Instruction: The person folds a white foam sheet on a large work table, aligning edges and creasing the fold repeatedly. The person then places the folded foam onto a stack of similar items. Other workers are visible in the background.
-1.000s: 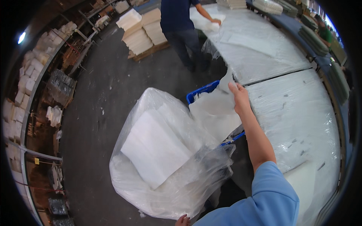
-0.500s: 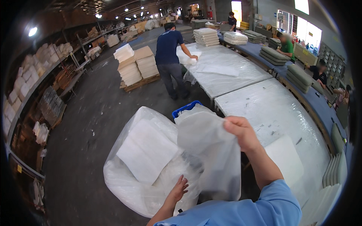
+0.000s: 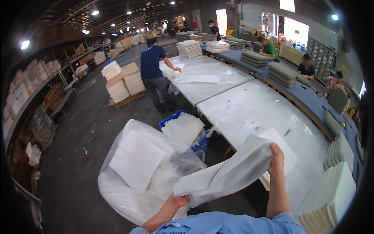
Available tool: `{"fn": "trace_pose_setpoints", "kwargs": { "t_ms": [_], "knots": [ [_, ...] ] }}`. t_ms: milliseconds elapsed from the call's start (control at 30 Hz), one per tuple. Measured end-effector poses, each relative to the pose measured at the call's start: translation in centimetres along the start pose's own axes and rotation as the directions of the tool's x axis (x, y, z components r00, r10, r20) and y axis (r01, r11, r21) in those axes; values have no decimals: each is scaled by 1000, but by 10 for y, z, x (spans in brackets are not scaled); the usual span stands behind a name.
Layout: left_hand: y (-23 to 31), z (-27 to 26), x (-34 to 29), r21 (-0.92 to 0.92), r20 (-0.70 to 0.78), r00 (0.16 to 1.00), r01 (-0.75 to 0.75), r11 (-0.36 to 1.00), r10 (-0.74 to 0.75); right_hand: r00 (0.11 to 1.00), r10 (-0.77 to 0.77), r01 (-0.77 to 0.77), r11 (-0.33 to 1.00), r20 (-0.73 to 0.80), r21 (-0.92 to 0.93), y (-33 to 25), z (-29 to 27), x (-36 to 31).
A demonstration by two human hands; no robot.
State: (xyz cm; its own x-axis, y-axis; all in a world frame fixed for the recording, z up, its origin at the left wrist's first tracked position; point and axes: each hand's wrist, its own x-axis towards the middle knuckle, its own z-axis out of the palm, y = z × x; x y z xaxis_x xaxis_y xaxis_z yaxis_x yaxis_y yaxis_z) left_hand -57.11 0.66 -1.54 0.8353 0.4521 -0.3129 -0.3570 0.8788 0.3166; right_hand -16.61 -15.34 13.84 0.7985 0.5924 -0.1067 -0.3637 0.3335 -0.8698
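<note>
A thin, limp white sheet (image 3: 233, 171) hangs between my two hands, sagging and folded over along its length. My right hand (image 3: 277, 158) is closed on its upper right end, above the near edge of the plastic-covered table. Lower down, my left hand (image 3: 180, 201) grips the opposite end, with fingers partly hidden under the sheet. Just left of that hand lies a big clear plastic bag (image 3: 120, 195), with a flat white pad (image 3: 138, 158) on top. Beyond it stands a blue basket (image 3: 200, 145), with another white sheet (image 3: 183, 128) draped over it.
The plastic-covered table (image 3: 257, 105) runs away on the right, with a white pad stack (image 3: 290, 150) at its near end. Cream pads (image 3: 335, 195) stand at lower right. A co-worker in navy (image 3: 152, 66) bends over the far table. Others sit along the blue bench (image 3: 249, 66).
My right hand has swung right with the sheet, away from the basket. My left hand, open before, now holds the sheet's other end. The view has turned right.
</note>
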Motion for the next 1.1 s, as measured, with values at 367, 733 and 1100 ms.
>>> {"fn": "trace_pose_setpoints", "kwargs": {
  "t_ms": [367,733,1100],
  "knots": [
    [-244,95,10,634,-407,913,256,729,34,965,258,-114,557,41,-822,52,-194,-250],
    [-326,219,28,978,197,822,-125,169,-534,984,176,-150,859,6,-490,6,-260,-294],
    [-321,282,93,711,661,618,-697,92,-426,855,-127,84,991,-502,-108,-22,-199,-229]
  ]
}}
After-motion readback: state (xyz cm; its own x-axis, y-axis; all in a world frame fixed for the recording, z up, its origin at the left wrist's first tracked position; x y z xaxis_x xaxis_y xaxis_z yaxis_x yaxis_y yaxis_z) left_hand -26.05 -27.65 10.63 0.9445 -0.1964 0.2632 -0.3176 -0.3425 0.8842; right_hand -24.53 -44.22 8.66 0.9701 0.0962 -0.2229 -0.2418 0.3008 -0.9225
